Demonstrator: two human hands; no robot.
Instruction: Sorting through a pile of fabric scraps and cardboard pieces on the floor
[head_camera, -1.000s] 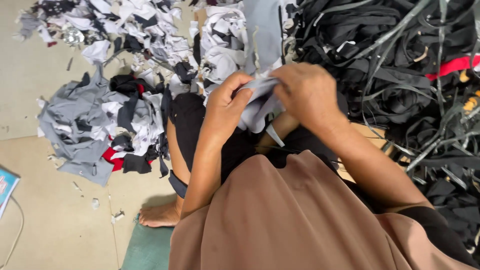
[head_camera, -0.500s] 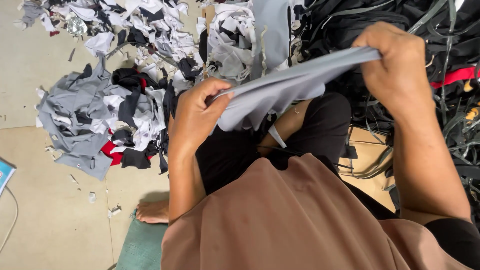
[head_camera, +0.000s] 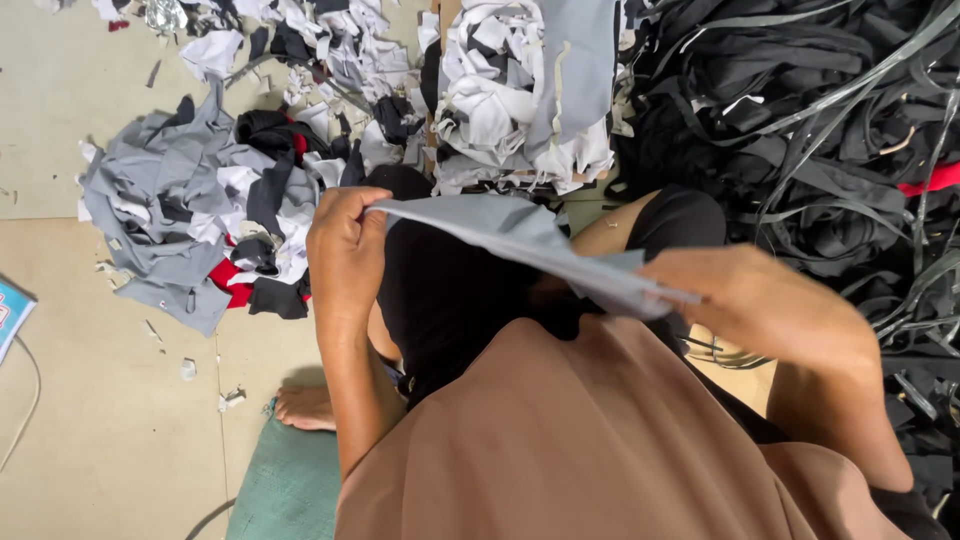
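Hands gripping grey cloth, right blurred

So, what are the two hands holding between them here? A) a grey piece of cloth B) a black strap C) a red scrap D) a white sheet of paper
A: the left hand and right hand each grip an end of the grey piece of cloth, stretched between them.

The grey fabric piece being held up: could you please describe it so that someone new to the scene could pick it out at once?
Start at the person's brown-clad lap at the bottom. Just above it, the left hand and right hand stretch the grey fabric piece between them. Unlike the scraps in the grey, white and black heap on the floor, it is one flat sheet held in the air.
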